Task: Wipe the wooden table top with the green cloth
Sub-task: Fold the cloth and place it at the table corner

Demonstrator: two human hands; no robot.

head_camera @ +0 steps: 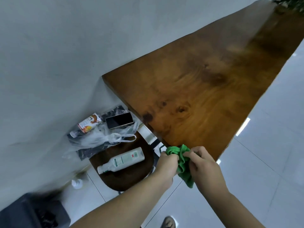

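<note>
Crumpled green microfibre cloth: bunched between left hand and right hand, both grips closed on it, at near corner of glossy brown wooden surface. Step, judged: readying cloth. Next: flatten onto surface beyond grips, sweep.

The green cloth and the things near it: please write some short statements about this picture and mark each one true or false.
1. Both hands, the left hand and the right hand, hold the crumpled green cloth. True.
2. The green cloth lies spread flat in the middle of the brown wooden table top. False: it is bunched in the hands at the table's near corner.
3. A white plastic bottle lies on its side on the dark round stool. True.
4. A phone with a dark screen rests on the wooden table top. False: it lies beside the table, on a clear plastic bag.
</note>
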